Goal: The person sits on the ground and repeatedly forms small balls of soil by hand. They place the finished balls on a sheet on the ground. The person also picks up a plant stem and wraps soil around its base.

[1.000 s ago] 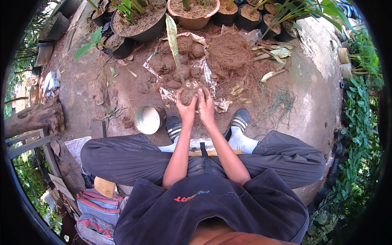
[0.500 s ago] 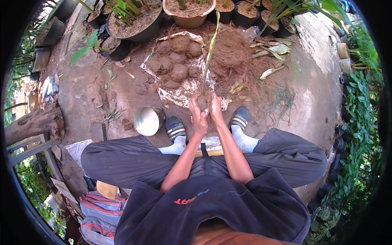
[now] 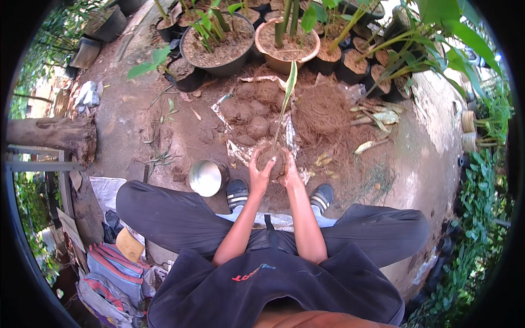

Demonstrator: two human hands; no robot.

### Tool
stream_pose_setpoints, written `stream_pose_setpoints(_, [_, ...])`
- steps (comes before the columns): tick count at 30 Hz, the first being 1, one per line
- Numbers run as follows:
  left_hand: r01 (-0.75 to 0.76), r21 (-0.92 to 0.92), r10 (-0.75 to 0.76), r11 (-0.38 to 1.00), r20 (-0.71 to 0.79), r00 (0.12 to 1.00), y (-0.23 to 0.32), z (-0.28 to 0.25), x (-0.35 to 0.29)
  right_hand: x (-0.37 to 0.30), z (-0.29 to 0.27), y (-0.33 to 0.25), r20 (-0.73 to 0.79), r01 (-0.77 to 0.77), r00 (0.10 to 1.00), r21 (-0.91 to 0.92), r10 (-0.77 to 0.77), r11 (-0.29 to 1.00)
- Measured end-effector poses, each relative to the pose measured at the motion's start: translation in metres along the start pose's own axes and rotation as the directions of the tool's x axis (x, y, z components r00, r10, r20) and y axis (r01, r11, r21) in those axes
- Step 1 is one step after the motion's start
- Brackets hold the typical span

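Between my two hands sits a brown ball of soil and fibre [image 3: 278, 163]. A single long, narrow green leaf with yellowish edges [image 3: 290, 86] rises from it and leans slightly right. My left hand [image 3: 259, 168] is curved round the ball's left side, its thumb lying over the near face. On the opposite side my right hand [image 3: 291, 168] cups the ball, with some fingers hidden. Just beyond my hands, several similar brown balls [image 3: 257, 127] lie clustered on a soiled pale sheet [image 3: 238, 152].
A heap of brown fibre [image 3: 324, 109] lies right of the balls, beside dry leaves [image 3: 377, 116]. Left of my feet stands a pale-insided metal can [image 3: 206, 178]. Potted plants [image 3: 221, 65] line the far side. A log [image 3: 54, 136] juts in at left.
The view has shifted, so the far pots show more fully. My left hand has opened wider round the ball, its thumb now over the near face. The ball stays between both hands.
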State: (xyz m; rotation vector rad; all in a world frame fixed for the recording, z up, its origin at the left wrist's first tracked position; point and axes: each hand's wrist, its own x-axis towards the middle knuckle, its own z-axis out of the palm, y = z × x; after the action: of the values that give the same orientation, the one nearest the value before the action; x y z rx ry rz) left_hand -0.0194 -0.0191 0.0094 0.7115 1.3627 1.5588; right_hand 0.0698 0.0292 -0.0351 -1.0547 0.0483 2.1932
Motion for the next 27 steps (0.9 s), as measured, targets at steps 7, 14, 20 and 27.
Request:
stream_pose_setpoints(7, [0.095,-0.195,-0.162,0.976,-0.364,0.917,-0.008,-0.001,0.006,-0.010,0.047,0.005,-0.032,0.378,0.871,-0.594,-0.491,0.710])
stream_pose_setpoints(14, [0.088,-0.254,-0.183,0.963,-0.378,0.907,-0.037,-0.005,-0.001,-0.035,0.049,0.032,0.146,0.454,0.625,-0.867,-0.767,0.205])
stream_pose_setpoints(20, [0.158,0.209,-0.064,0.965,-0.397,0.916,-0.042,0.009,-0.006,0.003,-0.006,0.025,-0.029,0.326,0.908,-0.578,-0.418,0.748])
stream_pose_setpoints(27, [-0.221,0.210,0.220,0.953,0.026,0.975,0.026,0.015,-0.003,0.000,-0.020,-0.033,0.220,0.010,0.975,0.070,-0.025,0.998])
